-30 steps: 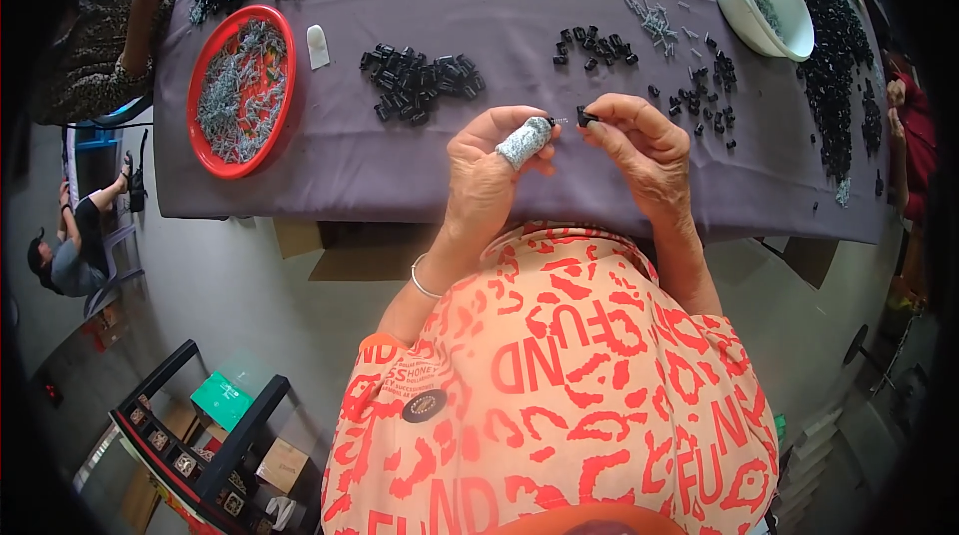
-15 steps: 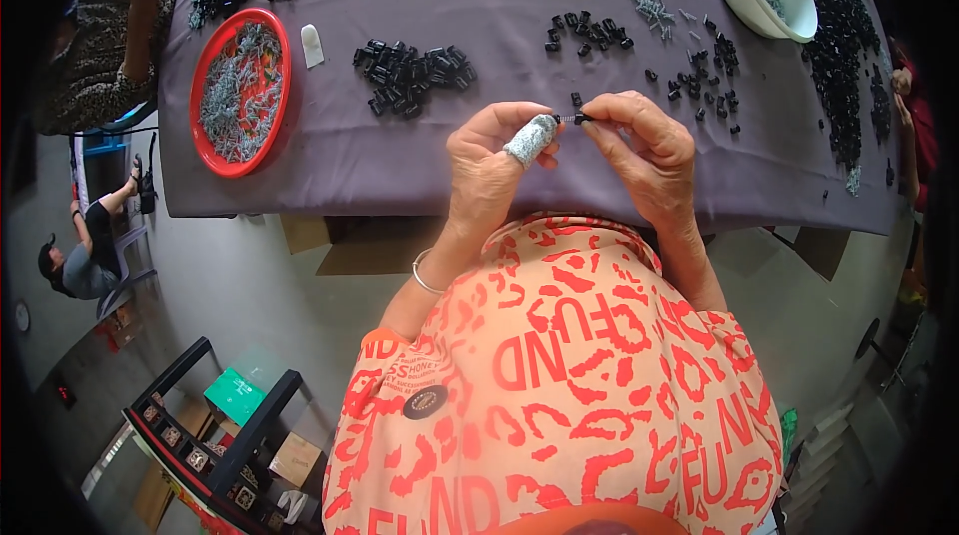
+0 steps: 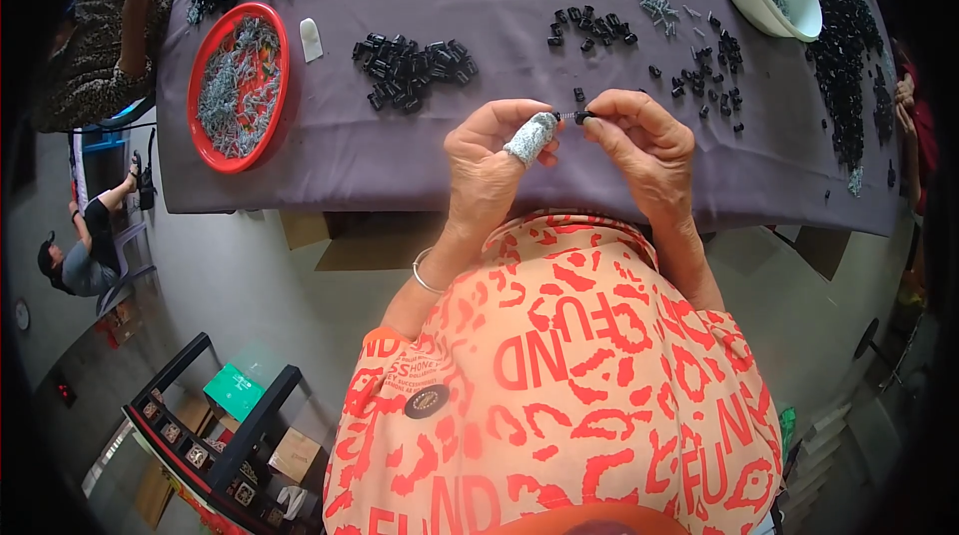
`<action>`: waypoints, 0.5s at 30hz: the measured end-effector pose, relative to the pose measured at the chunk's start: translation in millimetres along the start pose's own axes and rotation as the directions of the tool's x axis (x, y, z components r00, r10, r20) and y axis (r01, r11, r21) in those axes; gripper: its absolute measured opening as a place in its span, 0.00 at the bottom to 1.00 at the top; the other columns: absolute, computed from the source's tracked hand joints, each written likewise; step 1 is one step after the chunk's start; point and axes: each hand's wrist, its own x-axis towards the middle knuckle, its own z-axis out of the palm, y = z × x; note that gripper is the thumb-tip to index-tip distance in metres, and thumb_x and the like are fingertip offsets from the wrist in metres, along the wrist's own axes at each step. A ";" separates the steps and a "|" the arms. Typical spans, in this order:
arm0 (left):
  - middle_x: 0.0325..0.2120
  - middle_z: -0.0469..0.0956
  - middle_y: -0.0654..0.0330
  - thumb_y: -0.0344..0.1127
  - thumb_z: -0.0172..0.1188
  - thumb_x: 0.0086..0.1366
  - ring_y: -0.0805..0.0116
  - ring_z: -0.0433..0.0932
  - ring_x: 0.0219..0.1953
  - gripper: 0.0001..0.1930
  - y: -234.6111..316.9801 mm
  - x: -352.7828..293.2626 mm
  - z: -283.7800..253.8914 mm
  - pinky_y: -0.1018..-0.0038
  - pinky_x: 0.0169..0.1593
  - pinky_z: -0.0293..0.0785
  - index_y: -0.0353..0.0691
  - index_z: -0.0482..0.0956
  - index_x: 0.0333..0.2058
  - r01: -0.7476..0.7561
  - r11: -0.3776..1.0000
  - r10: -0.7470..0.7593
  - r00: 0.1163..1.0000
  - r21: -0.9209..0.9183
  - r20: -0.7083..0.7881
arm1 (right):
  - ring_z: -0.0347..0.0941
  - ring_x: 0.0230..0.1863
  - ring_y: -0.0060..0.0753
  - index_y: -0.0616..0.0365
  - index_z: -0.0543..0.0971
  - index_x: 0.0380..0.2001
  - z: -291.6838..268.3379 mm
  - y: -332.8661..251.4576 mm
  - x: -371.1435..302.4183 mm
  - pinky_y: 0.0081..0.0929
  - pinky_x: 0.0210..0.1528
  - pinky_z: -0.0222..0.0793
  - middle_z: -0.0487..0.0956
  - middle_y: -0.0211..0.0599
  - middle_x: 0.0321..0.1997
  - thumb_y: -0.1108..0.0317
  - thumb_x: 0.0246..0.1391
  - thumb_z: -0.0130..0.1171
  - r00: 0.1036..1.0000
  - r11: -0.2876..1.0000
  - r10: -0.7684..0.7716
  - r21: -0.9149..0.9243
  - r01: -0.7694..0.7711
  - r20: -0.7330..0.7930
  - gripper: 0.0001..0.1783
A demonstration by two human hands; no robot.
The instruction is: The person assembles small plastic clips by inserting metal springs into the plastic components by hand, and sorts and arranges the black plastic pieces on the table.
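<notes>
My left hand (image 3: pixel 481 163) has a pale, speckled wrap (image 3: pixel 528 139) round its thumb. Its thumb and fingers pinch a small black part, mostly hidden, above the table's near edge. A thin metal coil spring (image 3: pixel 568 115) spans the short gap between my hands. At the spring's right end is a small black plastic piece (image 3: pixel 582 117), pinched between the thumb and forefinger of my right hand (image 3: pixel 654 150). Just beyond my fingertips, a loose black piece (image 3: pixel 579 94) lies on the cloth. Farther left sits a pile of black plastic pieces (image 3: pixel 415 70).
A red tray (image 3: pixel 230 164) of springs stands left, beside a white finger-shaped cover (image 3: pixel 311 39). Loose black pieces (image 3: pixel 591 25) and springs (image 3: pixel 654 3) lie to the right, near a white bowl (image 3: pixel 747 7). Larger black heaps line the far corners. A person's arm (image 3: pixel 140 20) is at left.
Both hands stay almost still, holding the spring and black pieces as before. My right fingertips have shifted very slightly. The whole view has moved a little.
</notes>
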 end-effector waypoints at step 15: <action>0.30 0.80 0.58 0.25 0.59 0.61 0.75 0.78 0.29 0.07 1.5 -2.1 0.0 0.79 0.32 0.76 0.31 0.77 0.38 0.027 0.999 -0.027 1.000 -0.047 -0.003 | 0.75 0.34 0.23 0.66 0.76 0.43 -5.5 12.9 1.2 0.22 0.38 0.72 0.80 0.37 0.34 0.76 0.56 0.54 0.956 0.805 0.276 0.520 -0.286 0.098 0.11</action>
